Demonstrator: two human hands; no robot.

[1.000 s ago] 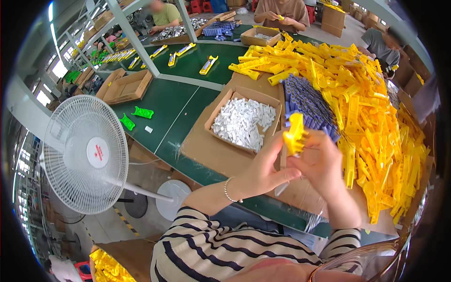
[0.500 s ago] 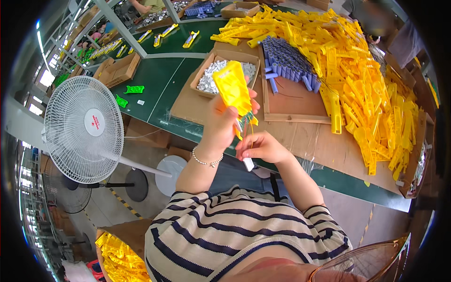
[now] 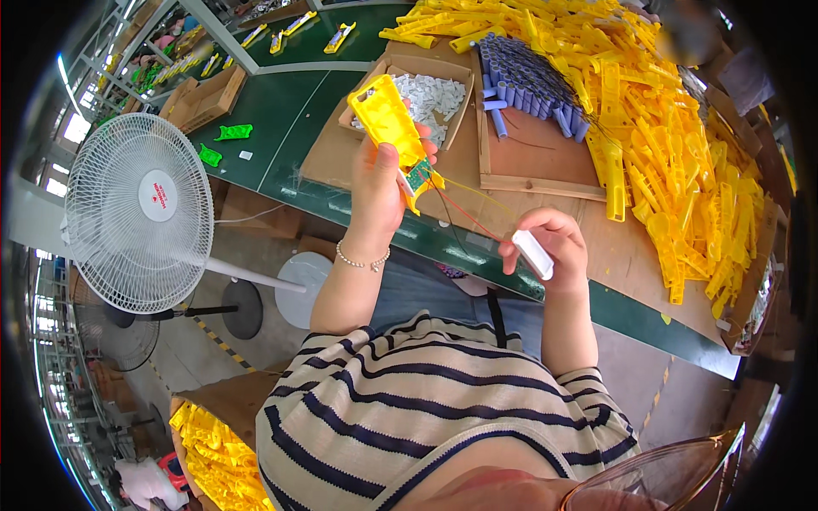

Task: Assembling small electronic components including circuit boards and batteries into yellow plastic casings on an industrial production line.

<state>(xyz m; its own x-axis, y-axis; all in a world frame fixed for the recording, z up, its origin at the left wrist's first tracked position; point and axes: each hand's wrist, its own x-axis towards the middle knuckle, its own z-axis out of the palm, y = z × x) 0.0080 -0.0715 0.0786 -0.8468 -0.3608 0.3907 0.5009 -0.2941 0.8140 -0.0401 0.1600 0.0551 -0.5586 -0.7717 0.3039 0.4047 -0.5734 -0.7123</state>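
Mid-frame, the left hand [image 3: 379,186] is clasping a yellow casing [image 3: 388,117], the right hand [image 3: 558,247] pinching a white part [image 3: 533,255]; left, a fan [image 3: 119,230] is showing red lettering [image 3: 159,196].

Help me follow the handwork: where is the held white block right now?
In the head view, the white block is right of centre, in the right hand, below and to the right of the yellow casing in the left hand.

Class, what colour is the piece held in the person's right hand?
The piece is white, clearest in the head view.
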